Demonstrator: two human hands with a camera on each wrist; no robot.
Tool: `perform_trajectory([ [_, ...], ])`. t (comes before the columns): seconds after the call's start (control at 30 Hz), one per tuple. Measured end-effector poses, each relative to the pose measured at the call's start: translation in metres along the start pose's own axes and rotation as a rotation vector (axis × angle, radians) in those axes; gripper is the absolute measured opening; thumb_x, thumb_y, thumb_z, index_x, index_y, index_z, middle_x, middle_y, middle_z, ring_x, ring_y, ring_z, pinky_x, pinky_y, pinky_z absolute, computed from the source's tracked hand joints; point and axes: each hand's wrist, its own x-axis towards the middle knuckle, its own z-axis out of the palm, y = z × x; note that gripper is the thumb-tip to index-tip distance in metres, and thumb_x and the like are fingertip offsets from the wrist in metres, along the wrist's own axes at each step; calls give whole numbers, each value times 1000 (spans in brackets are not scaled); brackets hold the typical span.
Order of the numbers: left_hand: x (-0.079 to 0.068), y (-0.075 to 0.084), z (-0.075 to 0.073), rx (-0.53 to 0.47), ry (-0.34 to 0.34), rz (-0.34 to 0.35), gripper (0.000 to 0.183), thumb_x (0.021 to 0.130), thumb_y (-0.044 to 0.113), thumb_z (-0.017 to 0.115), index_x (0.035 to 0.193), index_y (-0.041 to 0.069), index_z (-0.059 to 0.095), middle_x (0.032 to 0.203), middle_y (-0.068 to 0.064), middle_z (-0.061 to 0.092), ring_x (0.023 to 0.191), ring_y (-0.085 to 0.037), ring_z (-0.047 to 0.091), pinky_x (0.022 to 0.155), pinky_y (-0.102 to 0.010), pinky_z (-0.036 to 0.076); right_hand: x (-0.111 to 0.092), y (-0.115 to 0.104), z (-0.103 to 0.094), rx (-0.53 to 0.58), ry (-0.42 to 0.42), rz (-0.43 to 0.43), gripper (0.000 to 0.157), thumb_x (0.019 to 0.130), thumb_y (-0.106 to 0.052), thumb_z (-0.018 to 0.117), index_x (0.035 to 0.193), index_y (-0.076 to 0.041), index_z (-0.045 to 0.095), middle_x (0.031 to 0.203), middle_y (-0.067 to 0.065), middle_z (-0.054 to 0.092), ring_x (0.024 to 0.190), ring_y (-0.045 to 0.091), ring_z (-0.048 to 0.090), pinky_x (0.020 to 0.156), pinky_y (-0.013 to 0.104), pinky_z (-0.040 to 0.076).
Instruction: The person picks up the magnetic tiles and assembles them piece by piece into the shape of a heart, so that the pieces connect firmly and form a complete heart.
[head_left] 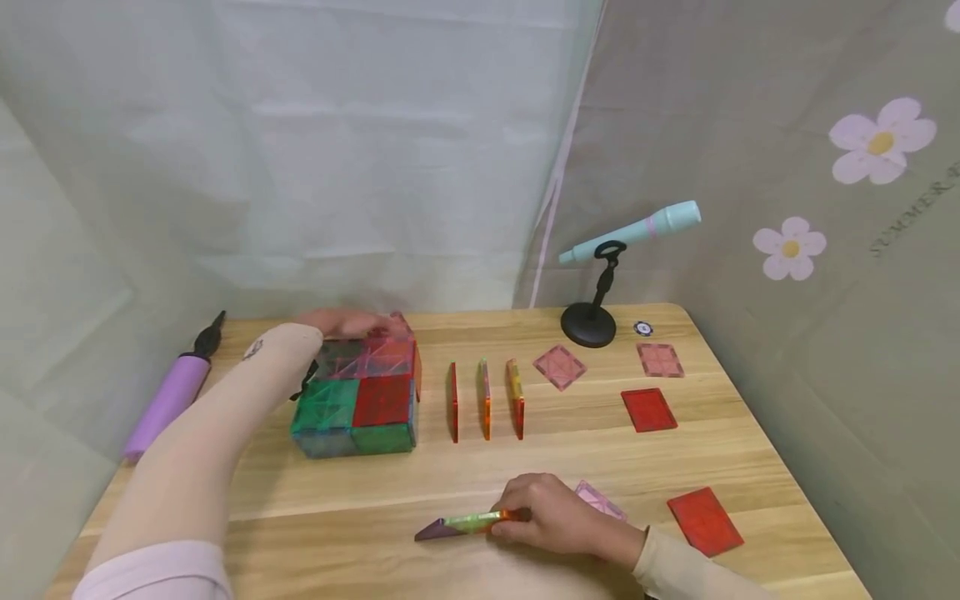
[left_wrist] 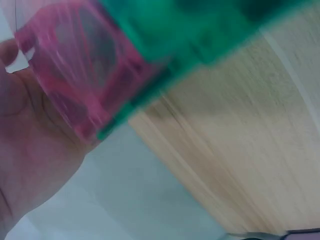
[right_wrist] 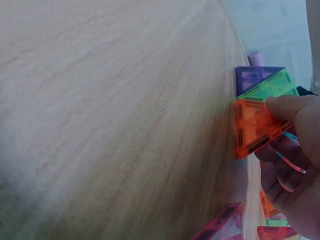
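At the back left of the table is a low box of see-through magnetic tiles point(head_left: 382, 402), with green, red and pink squares on top. My left hand point(head_left: 348, 322) reaches over it and lies along its back side, fingers extended to the pink back corner. In the left wrist view the palm point(left_wrist: 40, 145) is against a pink tile point(left_wrist: 95, 65). Near the front, my right hand point(head_left: 551, 517) pinches a joined strip of triangular magnetic tiles point(head_left: 471, 523), standing on edge. The right wrist view shows its purple, green and orange pieces point(right_wrist: 262, 117), thumb on the orange one.
Three upright tile panels point(head_left: 486, 400) stand in a row right of the box. Red square tiles point(head_left: 649, 410) and pink ones point(head_left: 560, 367) lie flat at the right. A light-blue tube on a black stand point(head_left: 588, 323) is at the back, a purple pump point(head_left: 171, 400) at the left.
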Motion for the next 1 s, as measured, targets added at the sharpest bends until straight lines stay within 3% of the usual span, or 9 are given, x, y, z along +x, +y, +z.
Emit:
perform_trajectory([
  [0.1,-11,-10,-7,138,100,-28,53,110,39,29,135,1,57,143,-25,51,130,-40,49,107,-55,40,1,0,0,6,-1,8,8,95,-24,75,96,-18,80,87,-15,69,79,-10,53,71,6,43],
  [0.2,-20,-26,-13,252,200,-13,36,106,20,38,112,-2,65,118,-20,63,107,-34,57,92,-50,47,1,0,0,16,-5,21,9,95,-26,75,97,-18,80,87,-15,68,78,-9,52,70,7,43],
  [0.4,-37,-59,-15,264,250,118,30,100,-5,47,122,-14,64,119,-31,66,115,-48,60,96,-57,52,1,0,0,19,-3,24,10,96,-26,74,96,-18,80,87,-16,67,76,-8,51,69,6,41],
  [0.6,-49,-76,-13,244,288,128,28,95,-7,59,122,-12,66,120,-31,66,115,-51,60,97,-60,50,0,2,0,28,0,21,10,96,-25,74,96,-17,80,88,-16,68,77,-8,51,70,6,42],
  [0.73,-47,-87,-7,291,377,143,27,93,-2,67,119,-9,69,114,-27,70,109,-47,65,94,-59,52,0,1,-1,40,0,26,10,96,-24,74,97,-16,80,88,-15,68,77,-8,52,69,8,44],
  [0.83,-47,-94,1,338,444,164,26,93,0,68,117,-9,70,106,-23,72,95,-39,67,85,-54,55,0,-1,-1,49,-6,37,10,96,-24,74,97,-16,80,88,-15,68,77,-8,52,69,8,44],
  [1.0,-48,-100,14,329,473,169,30,93,-1,67,121,-10,68,109,-26,66,87,-30,60,77,-48,54,1,-2,-1,44,-12,46,10,96,-24,74,98,-16,80,88,-15,68,76,-8,51,69,7,44],
])
